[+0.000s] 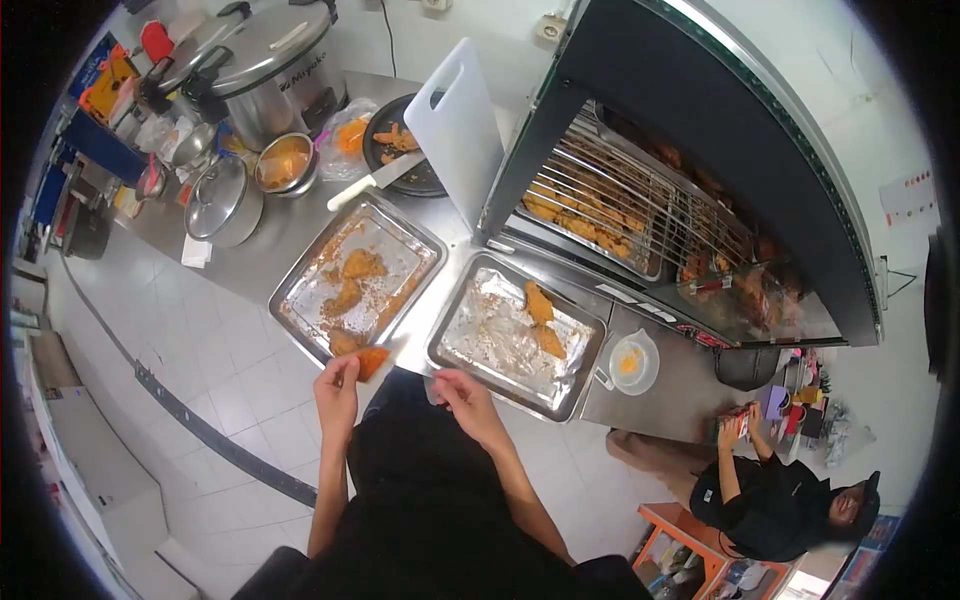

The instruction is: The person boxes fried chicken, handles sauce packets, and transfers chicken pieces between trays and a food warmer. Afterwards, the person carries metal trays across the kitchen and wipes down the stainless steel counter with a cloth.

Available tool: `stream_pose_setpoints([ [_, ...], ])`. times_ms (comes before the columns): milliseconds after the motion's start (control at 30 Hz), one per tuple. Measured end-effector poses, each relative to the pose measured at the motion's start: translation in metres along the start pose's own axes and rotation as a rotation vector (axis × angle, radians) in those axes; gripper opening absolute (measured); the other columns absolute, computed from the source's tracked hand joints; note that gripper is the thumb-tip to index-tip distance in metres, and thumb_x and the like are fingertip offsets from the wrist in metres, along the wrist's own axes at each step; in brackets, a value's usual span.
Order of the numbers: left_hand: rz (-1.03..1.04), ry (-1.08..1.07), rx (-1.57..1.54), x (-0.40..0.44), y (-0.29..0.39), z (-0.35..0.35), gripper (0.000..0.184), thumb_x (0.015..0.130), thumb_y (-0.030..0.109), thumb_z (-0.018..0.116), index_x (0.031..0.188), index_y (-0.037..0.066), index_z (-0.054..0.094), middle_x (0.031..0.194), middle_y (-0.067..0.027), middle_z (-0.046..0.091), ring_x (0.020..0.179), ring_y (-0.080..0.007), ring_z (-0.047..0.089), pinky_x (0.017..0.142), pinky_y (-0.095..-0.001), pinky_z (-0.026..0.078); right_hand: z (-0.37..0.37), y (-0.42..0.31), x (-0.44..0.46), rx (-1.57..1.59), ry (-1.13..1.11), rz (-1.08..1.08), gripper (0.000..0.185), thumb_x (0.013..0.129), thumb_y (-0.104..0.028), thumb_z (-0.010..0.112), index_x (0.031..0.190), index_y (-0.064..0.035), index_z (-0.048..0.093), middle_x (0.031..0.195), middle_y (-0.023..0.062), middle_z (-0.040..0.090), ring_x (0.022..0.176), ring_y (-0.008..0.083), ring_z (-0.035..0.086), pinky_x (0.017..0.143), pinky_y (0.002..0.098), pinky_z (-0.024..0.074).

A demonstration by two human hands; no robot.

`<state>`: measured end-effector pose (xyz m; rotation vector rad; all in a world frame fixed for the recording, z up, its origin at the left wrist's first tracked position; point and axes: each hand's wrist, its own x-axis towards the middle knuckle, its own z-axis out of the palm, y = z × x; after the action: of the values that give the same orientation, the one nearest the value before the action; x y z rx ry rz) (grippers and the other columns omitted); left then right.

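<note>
Your left hand (337,397) pinches a small orange packet (373,361) at the near edge of one tray (405,262) holding brown fried pieces (364,264). Your right hand (466,402) curls near a second tray (578,372); its grip is unclear. Beyond, a knife (384,178) touches a black pan (425,184).

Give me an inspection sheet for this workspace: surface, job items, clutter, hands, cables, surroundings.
Surface: grey stainless-steel counter, crowded.
Job items: rectangular silver metal left tray and similar right tray, both bearing golden-brown fried pieces and crumbs.
Clutter: white-handled steel knife overlapping a round black pan; upright white plastic cutting board alongside.
Hands: left hand pinches a small flat orange-red item; right hand has bunched fingers, contents unclear.
Cables: thin black cable hanging behind the counter.
Surroundings: large black-framed display cabinet holding fried food; co-worker in black.
</note>
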<state>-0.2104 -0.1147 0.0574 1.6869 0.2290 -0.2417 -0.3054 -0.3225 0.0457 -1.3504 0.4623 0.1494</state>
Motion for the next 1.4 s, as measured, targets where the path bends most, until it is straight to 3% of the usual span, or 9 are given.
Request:
stream_pose_setpoints([
  [200, 0.616, 0.078, 0.39, 0.099, 0.025, 0.017, 0.02, 0.094, 0.018, 0.062, 0.095, -0.001, 0.069, 0.086, -0.0099, 0.067, 0.078, -0.0156, 0.063, 0.071, -0.0283, 0.049, -0.035, 0.006, -0.018, -0.008, 0.342, 0.08, 0.028, 0.098, -0.026, 0.056, 0.119, -0.0074, 0.061, 0.099, 0.0051, 0.069, 0.081, 0.0119, 0.062, 0.072, 0.0258, 0.0479],
  [400, 0.45, -0.02, 0.215, 0.241, 0.032, 0.072, 0.022, 0.094, 0.019, 0.062, 0.098, -0.002, 0.068, 0.085, -0.0108, 0.069, 0.077, -0.0159, 0.066, 0.068, -0.0291, 0.05, -0.053, 0.037, -0.027, 0.019, 0.638, 0.199, 0.03, 0.098, -0.03, 0.056, 0.118, -0.009, 0.062, 0.099, 0.0055, 0.069, 0.081, 0.0129, 0.063, 0.07, 0.0272, 0.0481],
  [500, 0.719, 0.016, 0.326, 0.315, 0.017, 0.109, 0.023, 0.093, 0.021, 0.063, 0.099, -0.001, 0.069, 0.08, -0.0096, 0.069, 0.074, -0.0147, 0.065, 0.066, -0.0288, 0.05, -0.043, 0.053, -0.027, 0.051, 0.696, 0.186, 0.028, 0.098, -0.028, 0.056, 0.117, -0.009, 0.062, 0.099, 0.0052, 0.068, 0.081, 0.013, 0.063, 0.069, 0.0271, 0.048],
  [567, 0.587, -0.077, 0.277, 0.35, 0.018, 0.141, 0.023, 0.093, 0.022, 0.063, 0.099, 0.0, 0.069, 0.077, -0.0101, 0.07, 0.069, -0.0139, 0.065, 0.065, -0.0303, 0.051, -0.027, 0.057, -0.035, 0.076, 0.707, 0.162, 0.026, 0.098, -0.026, 0.056, 0.117, -0.0081, 0.062, 0.098, 0.0046, 0.068, 0.08, 0.0124, 0.063, 0.068, 0.0264, 0.0477],
  [767, 0.836, -0.28, 0.604, 0.395, -0.016, 0.188, 0.025, 0.09, 0.019, 0.062, 0.103, -0.001, 0.07, 0.092, -0.0223, 0.069, 0.083, -0.0376, 0.067, 0.077, -0.0397, 0.052, 0.004, 0.087, -0.056, -0.175, 0.741, 0.245, 0.033, 0.095, -0.028, 0.06, 0.12, -0.0072, 0.062, 0.099, 0.0078, 0.07, 0.083, 0.0162, 0.065, 0.074, 0.0299, 0.0515],
  [900, 0.99, -0.388, 0.617, 0.389, -0.024, 0.192, 0.024, 0.092, 0.016, 0.058, 0.103, -0.002, 0.07, 0.095, -0.022, 0.07, 0.086, -0.0388, 0.067, 0.076, -0.0426, 0.053, 0.005, 0.073, -0.068, -0.343, 0.783, 0.359, 0.041, 0.093, -0.036, 0.061, 0.12, -0.0061, 0.062, 0.106, 0.0166, 0.069, 0.092, 0.0317, 0.069, 0.085, 0.0399, 0.0519],
  [1133, 0.992, -0.389, 0.712, 0.367, -0.014, 0.181, 0.024, 0.088, 0.009, 0.061, 0.11, 0.001, 0.067, 0.099, -0.0193, 0.067, 0.09, -0.0387, 0.063, 0.079, -0.0442, 0.05, -0.002, 0.046, -0.054, -0.44, 0.825, 0.251, 0.038, 0.094, -0.033, 0.059, 0.121, -0.0058, 0.06, 0.103, 0.0178, 0.069, 0.094, 0.035, 0.067, 0.087, 0.0416, 0.0515],
  [1200, 1.198, -0.283, 0.593, 0.349, -0.014, 0.168, 0.024, 0.088, 0.008, 0.061, 0.109, -0.002, 0.066, 0.102, -0.0196, 0.067, 0.09, -0.0388, 0.064, 0.081, -0.044, 0.05, 0.001, 0.04, -0.057, -0.414, 0.813, 0.25, 0.038, 0.094, -0.033, 0.059, 0.121, -0.0057, 0.06, 0.103, 0.0181, 0.069, 0.095, 0.0353, 0.067, 0.087, 0.0415, 0.0513],
  [1400, 0.825, -0.473, 0.398, 0.2, -0.01, 0.132, 0.022, 0.091, 0.01, 0.06, 0.108, -0.004, 0.066, 0.104, -0.0182, 0.069, 0.094, -0.0288, 0.066, 0.081, -0.0364, 0.051, -0.019, 0.053, -0.062, -0.419, 0.861, 0.252, 0.039, 0.093, -0.035, 0.058, 0.114, -0.0022, 0.064, 0.107, 0.0213, 0.068, 0.103, 0.0375, 0.064, 0.091, 0.0421, 0.05],
])
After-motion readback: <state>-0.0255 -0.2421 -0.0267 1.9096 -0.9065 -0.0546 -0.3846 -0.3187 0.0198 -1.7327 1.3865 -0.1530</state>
